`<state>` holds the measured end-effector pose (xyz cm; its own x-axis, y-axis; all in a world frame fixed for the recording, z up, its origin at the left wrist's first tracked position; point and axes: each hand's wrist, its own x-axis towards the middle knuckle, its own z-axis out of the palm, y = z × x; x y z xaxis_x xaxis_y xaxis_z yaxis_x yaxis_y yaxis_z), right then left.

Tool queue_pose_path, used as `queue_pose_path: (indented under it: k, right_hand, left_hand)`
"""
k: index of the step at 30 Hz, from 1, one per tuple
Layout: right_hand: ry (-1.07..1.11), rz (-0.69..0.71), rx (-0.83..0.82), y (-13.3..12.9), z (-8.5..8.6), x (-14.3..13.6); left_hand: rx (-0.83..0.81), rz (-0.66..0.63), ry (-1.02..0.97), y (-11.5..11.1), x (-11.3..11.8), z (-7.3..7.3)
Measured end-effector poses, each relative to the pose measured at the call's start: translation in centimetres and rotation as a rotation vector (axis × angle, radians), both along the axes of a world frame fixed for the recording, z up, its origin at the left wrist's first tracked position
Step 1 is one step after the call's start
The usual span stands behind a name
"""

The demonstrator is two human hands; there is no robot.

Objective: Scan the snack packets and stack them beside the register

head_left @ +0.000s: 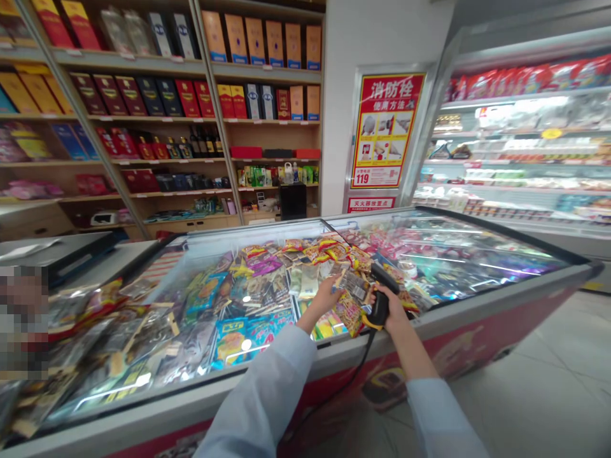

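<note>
My right hand [394,308] is wrapped around the handle of a black and yellow barcode scanner [380,309], whose cable hangs down over the freezer's front. The scanner's head points back to the left, above the packets. My left hand [327,296] pinches the left edge of a dark, clear-fronted snack packet [354,285] with a barcode label, just left of the scanner. Under both hands lie several yellow and red snack packets [351,312], heaped on the glass top of a chest freezer [267,381]. Pale ice-pop packets [309,281] lie beside my left wrist.
More packets [138,337] cover the freezer's left end, near a grey counter [71,261]. A pixelated patch hides the far left edge. Behind stand shelves of boxed goods [165,95], and a lit open chiller [525,146] is at right. Tiled floor [548,381] shows at lower right.
</note>
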<state>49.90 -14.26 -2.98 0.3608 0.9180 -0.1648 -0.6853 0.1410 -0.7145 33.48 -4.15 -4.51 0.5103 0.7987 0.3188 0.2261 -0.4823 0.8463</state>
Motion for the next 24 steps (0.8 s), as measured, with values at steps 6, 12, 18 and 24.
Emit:
queue_pose_path:
  k: [6,12,18,24]
  right_hand:
    - [0.061,0.013,-0.014,0.0,0.0,-0.1]
    - [0.011,-0.006,-0.019,0.3,-0.2,-0.2]
    - [0.005,0.016,-0.033,0.1,0.0,-0.3]
    - [-0.021,0.015,-0.064,-0.2,0.2,-0.4]
  left_hand:
    - [-0.181,0.002,-0.178,-0.1,0.3,0.4]
    - [-0.285,-0.005,-0.274,-0.3,0.2,0.6]
    - [-0.275,-0.078,-0.261,-1.3,0.3,0.7]
    - [-0.305,0.104,-0.326,-1.2,0.1,0.6]
